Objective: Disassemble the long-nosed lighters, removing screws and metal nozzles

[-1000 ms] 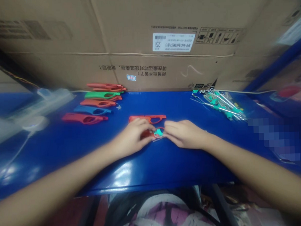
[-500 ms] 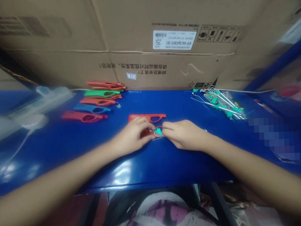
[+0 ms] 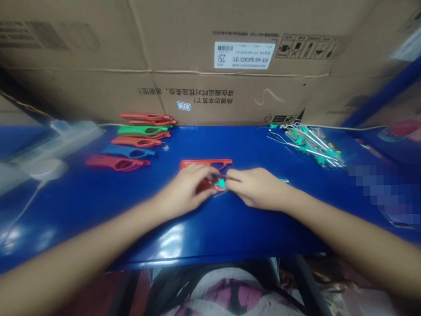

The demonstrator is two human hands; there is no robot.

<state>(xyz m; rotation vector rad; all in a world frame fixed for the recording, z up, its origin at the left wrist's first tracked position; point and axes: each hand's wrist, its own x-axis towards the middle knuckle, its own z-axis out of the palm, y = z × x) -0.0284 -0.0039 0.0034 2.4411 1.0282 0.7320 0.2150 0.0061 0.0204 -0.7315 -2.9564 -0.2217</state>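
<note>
My left hand (image 3: 187,191) is curled around a red lighter casing (image 3: 203,186), thumb on the near side and fingers on the far side. A teal plastic part (image 3: 220,183) with a pale wire sits in the casing between my two hands. My right hand (image 3: 257,187) is closed in a pinch at the casing's right end; its fingers hide what they grip. Just beyond my hands lies another red casing half (image 3: 227,163) with an oval finger hole, partly covered by my left hand.
Red, orange, green and blue lighter casings (image 3: 137,141) lie in a row at the back left. A pile of teal parts with metal rods (image 3: 310,145) is at the back right. A white power strip (image 3: 63,140) stands left; a cardboard box (image 3: 179,48) walls the back.
Both hands stay almost in place over the red casing. My right hand and wrist have shifted very slightly, showing more of a small teal piece behind the wrist.
</note>
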